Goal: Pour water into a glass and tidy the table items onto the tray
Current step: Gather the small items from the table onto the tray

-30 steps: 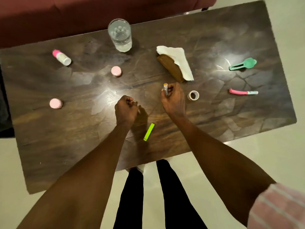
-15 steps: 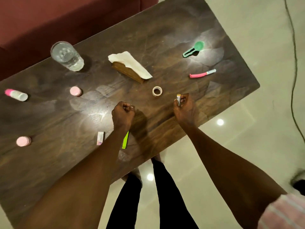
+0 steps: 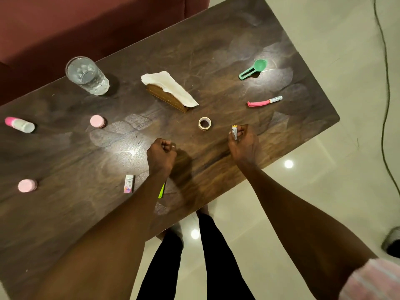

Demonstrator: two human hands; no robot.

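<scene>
A glass of water stands at the far left of the dark wooden table. My right hand hovers near the table's near edge, shut on a small battery held upright, just right of a tape roll. My left hand is a closed fist over the table's middle; nothing shows in it. A green strip lies partly hidden under my left wrist, with an eraser to its left. No tray is in view.
Also on the table: a napkin holder, a green scoop, a pink-handled tool, a pink-capped bottle and two pink lids. A maroon sofa lies beyond; a cable crosses the floor.
The view has swung, so the table now sits diagonally. My right hand carried the battery from left of the tape roll to its right. The eraser came into view.
</scene>
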